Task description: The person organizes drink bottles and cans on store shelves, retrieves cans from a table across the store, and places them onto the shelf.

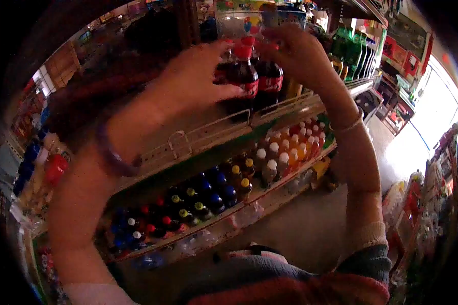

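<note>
Two dark cola bottles with red caps and red labels stand side by side on the upper shelf. My left hand [201, 73] is curved round the left side of the nearer cola bottle [245, 76], with its thumb along the label. My right hand [290, 48] reaches over from the right, its fingers bent near the red caps, above the second cola bottle [269, 81]; what its fingertips touch is hard to make out. Behind the bottles is a clear container [239, 23] with a coloured label.
A wire rail [213, 133] runs along the upper shelf's front edge. Below, a lower shelf [259, 195] holds several rows of capped bottles. Green bottles [348, 51] stand at the upper right. Packaged goods [412, 203] line the right side, and a red item [56, 169] is at the left.
</note>
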A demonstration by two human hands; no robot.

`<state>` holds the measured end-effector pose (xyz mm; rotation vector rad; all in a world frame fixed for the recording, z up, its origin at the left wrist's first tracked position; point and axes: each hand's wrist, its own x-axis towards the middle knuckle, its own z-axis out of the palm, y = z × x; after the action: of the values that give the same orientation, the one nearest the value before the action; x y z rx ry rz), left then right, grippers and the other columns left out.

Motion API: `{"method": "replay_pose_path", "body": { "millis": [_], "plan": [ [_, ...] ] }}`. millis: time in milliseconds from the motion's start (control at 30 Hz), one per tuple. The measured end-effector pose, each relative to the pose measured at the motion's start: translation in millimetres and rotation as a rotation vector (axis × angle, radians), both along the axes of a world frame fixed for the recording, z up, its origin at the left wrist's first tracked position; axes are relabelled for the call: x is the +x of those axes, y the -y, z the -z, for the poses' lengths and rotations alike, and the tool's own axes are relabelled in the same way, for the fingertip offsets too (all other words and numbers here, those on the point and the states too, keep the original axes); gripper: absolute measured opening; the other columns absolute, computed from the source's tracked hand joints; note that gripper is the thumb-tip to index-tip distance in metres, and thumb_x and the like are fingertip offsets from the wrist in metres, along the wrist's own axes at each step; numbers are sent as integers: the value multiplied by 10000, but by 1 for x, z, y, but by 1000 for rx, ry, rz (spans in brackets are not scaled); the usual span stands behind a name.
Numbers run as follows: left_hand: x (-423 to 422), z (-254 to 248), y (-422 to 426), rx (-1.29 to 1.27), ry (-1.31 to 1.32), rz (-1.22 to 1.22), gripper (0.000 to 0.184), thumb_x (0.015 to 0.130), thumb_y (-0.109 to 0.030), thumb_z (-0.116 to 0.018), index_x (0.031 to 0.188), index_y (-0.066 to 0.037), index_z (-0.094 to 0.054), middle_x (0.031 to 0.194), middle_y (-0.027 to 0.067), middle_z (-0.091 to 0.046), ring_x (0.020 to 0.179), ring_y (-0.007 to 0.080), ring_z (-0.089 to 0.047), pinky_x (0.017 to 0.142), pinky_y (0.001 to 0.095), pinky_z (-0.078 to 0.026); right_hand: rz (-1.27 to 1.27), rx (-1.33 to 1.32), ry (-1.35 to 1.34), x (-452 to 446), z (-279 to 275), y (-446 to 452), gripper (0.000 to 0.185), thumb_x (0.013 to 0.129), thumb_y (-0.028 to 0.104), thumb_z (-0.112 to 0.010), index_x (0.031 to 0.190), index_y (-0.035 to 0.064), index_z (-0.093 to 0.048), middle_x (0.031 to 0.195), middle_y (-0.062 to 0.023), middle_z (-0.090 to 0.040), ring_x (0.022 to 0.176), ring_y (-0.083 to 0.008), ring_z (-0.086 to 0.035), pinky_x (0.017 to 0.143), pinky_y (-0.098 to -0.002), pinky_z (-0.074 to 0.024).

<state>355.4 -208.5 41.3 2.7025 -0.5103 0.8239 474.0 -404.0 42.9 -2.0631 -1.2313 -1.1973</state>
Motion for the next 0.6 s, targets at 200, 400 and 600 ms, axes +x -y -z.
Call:
{"method": "replay_pose_path", "body": {
  "millis": [200,400,600],
  "plan": [
    [49,-1,19,151,117,-103,546,711,-298,-718,1160,-49,-531,998,186,-599,901,327,-594,763,396,-483,-79,-107,-73,44,14,9,378,789,370,-627,961,35,-600,842,-205,-628,828,-368,-611,717,-460,-494],
    [64,-11,19,122,98,-39,448,704,-297,-711,1036,-31,-572,904,182,-630,878,352,-606,769,436,-478,-125,-133,-90,62,15,-5,348,779,357,-636,889,28,-617,783,-193,-634,769,-376,-619,693,-463,-499],
    [66,-9,17,95,39,-96,393,688,-298,-731,956,-37,-613,911,175,-640,872,340,-615,773,418,-486,-136,-139,-121,53,12,-5,344,786,352,-617,917,34,-632,827,-194,-640,798,-369,-624,707,-454,-501]
  ]
}}
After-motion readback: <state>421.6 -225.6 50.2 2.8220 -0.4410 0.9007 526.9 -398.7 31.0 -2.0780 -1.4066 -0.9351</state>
